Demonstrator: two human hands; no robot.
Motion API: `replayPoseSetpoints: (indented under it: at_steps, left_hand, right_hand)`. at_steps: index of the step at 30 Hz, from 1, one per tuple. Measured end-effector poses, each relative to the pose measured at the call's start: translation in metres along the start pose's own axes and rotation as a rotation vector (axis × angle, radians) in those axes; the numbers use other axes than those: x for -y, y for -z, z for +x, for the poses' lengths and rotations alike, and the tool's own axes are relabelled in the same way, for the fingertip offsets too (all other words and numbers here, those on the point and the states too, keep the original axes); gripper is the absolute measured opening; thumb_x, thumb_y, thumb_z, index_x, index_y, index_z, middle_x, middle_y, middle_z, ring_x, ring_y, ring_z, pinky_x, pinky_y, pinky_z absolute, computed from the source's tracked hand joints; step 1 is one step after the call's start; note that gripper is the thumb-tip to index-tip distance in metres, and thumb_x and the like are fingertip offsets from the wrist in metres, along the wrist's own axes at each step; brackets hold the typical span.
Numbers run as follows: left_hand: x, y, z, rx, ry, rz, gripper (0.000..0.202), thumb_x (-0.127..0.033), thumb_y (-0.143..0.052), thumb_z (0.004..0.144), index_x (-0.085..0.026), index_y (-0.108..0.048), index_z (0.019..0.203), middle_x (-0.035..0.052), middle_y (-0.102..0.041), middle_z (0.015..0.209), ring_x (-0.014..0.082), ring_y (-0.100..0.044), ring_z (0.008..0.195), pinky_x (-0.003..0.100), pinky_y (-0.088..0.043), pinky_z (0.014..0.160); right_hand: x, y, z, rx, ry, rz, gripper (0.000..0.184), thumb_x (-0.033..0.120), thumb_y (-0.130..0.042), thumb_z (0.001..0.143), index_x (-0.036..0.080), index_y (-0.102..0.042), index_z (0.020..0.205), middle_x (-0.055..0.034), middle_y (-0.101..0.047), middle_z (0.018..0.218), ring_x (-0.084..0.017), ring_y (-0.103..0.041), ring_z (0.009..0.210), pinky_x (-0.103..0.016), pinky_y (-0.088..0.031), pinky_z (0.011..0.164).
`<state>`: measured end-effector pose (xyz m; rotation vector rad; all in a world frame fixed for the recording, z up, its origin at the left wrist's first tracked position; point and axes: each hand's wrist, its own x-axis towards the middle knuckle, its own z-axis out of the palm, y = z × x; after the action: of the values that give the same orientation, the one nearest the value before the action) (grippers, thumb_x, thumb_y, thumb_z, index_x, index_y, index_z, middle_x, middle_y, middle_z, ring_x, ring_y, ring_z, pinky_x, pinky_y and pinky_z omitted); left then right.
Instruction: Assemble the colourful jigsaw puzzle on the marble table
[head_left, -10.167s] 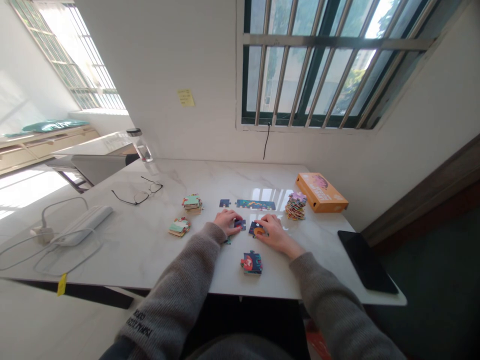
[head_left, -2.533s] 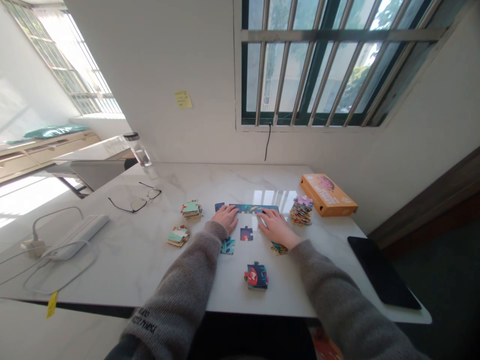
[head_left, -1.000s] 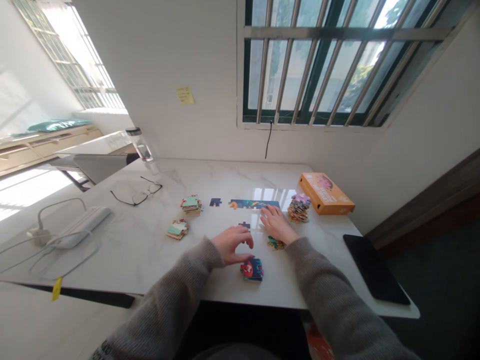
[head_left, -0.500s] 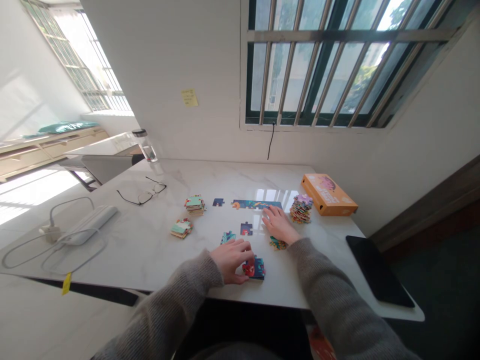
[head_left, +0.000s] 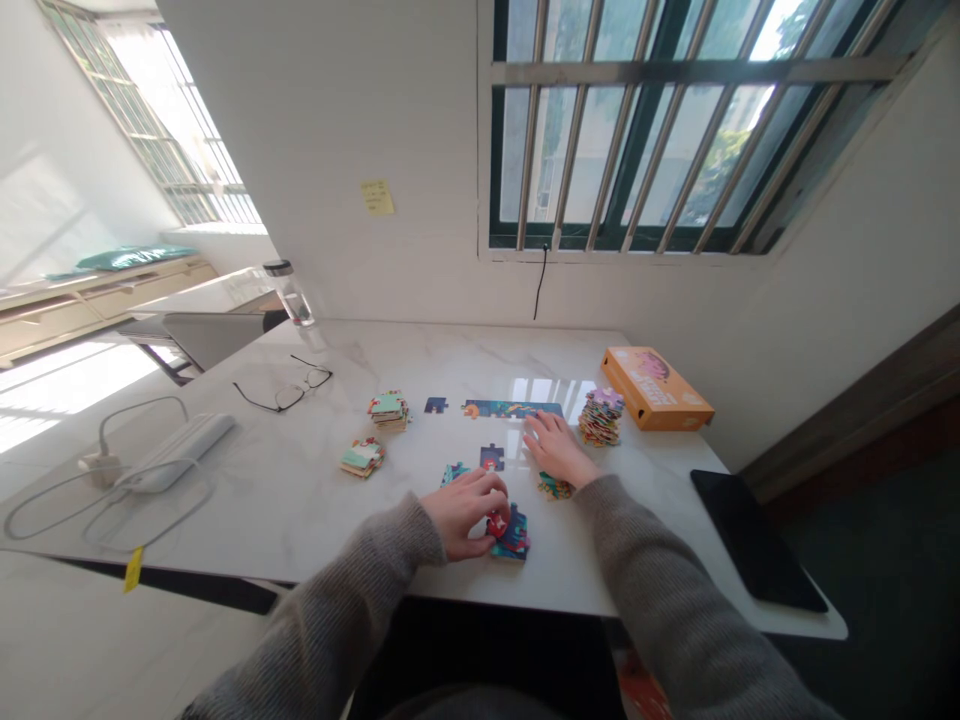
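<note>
**At the near edge of the table, our left hand pinches a red puzzle piece**

On the white table (head_left: pixel 420 350), we see our left hand (head_left: pixel 480 512) with thumb and fingers drawn together on 1 red puzzle piece (head_left: pixel 497 523). The piece sits at the left side of the near pile (head_left: pixel 515 545), over its top; we cannot tell whether it is wholly clear of the pieces below.

Our right hand (head_left: pixel 556 450) clasps nothing: its fingers lie loosely spread, their tips on the right end of the joined strip (head_left: pixel 506 409). Partly under its wrist is a small group of patterned pieces (head_left: pixel 553 487).

Left of the strip, and apart from it, we see 1 dark blue piece (head_left: pixel 436 405). Between the strip and the near pile lies 1 blue piece with a red patch (head_left: pixel 492 457), and just beyond the left hand are teal pieces (head_left: pixel 454 473), partly hidden by it.

Farther left we find 2 stacks, the back stack (head_left: pixel 389 410) and the front stack (head_left: pixel 362 457). To the right, a tall stack (head_left: pixel 600 415) stands near the orange box (head_left: pixel 658 388).
</note>
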<state>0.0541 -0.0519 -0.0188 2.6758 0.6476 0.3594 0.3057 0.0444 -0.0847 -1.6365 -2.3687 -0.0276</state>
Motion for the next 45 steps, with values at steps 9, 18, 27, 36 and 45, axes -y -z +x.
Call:
replayPoseSetpoints:
  at_steps: [9,18,27,36,45]
  left_hand:
    - [0.005,-0.004,0.005,0.025,0.007,0.044,0.019,-0.019,-0.066,0.075,-0.022,-0.061,0.092,0.0042,-0.06,0.1,0.0209,-0.057,0.093,0.032,-0.047,0.085]
    - [0.001,-0.002,0.003,0.053,0.051,0.086,0.02,-0.022,-0.07,0.071,-0.022,-0.061,0.089,0.0044,-0.06,0.102,0.0201,-0.059,0.091,0.032,-0.047,0.085]
    - [0.003,0.002,-0.001,0.043,-0.005,0.014,0.022,-0.013,-0.064,0.072,-0.022,-0.058,0.091,0.0043,-0.06,0.103,0.0189,-0.06,0.09,0.03,-0.049,0.084]
    - [0.022,0.01,0.009,-0.148,0.024,-0.007,0.022,-0.009,-0.057,0.072,-0.02,-0.054,0.091,0.0062,-0.055,0.109,0.0158,-0.059,0.086,0.028,-0.051,0.08]
    - [0.079,0.001,0.044,-0.333,0.101,0.06,0.02,-0.006,-0.058,0.067,-0.019,-0.051,0.08,0.0072,-0.055,0.105,0.0174,-0.059,0.087,0.032,-0.051,0.085]
  right_hand:
    - [0.0,0.001,0.0,0.016,-0.005,-0.002,0.053,0.037,-0.035,0.1,0.011,-0.044,0.146,-0.02,-0.044,0.149,-0.03,-0.034,0.14,-0.046,-0.027,0.115]
    - [0.002,0.004,-0.001,0.025,-0.004,-0.003,0.053,0.036,-0.036,0.1,0.01,-0.044,0.145,-0.0201,-0.044,0.149,-0.029,-0.034,0.14,-0.046,-0.027,0.115]
    - [0.0,0.003,-0.001,0.025,0.002,0.005,0.054,0.036,-0.039,0.099,0.01,-0.044,0.146,-0.0212,-0.044,0.149,-0.031,-0.035,0.139,-0.047,-0.027,0.115]
    - [0.001,0.005,-0.001,0.021,0.007,0.005,0.052,0.036,-0.04,0.099,0.01,-0.046,0.144,-0.0212,-0.044,0.148,-0.03,-0.035,0.139,-0.046,-0.027,0.115]
    - [0.001,0.007,-0.001,0.012,0.027,-0.01,0.05,0.036,-0.041,0.099,0.012,-0.048,0.142,-0.0201,-0.046,0.147,-0.031,-0.037,0.137,-0.046,-0.03,0.113]
